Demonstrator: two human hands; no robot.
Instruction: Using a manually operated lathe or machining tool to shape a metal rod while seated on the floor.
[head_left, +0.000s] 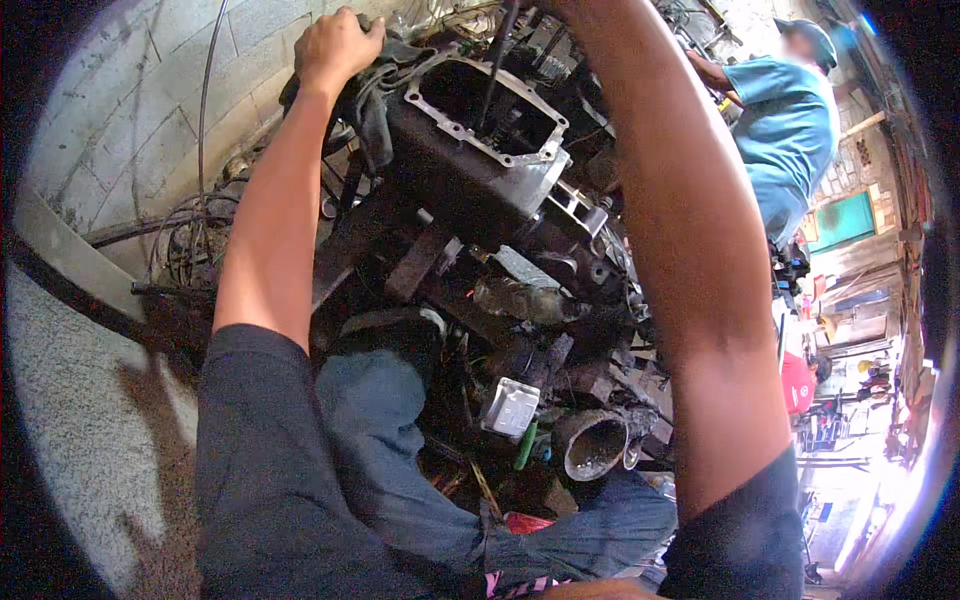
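My left hand is closed at the upper left, beside a dark rag draped along a metal gearbox-like housing. A small dark piece shows by its thumb; what the fingers hold is not clear. My right forearm crosses to the top edge, where the right hand is nearly all cut off. Close to that hand, a long dark rod slants down into the housing's open top. A pale flange with bolt holes rims this opening. Whether the right hand grips the rod cannot be seen.
Below the housing lie greasy parts, a silver box-shaped piece, a green handle and a round pipe mouth. Coiled cables hang by the block wall. A person in a blue shirt works at the right; another wears red.
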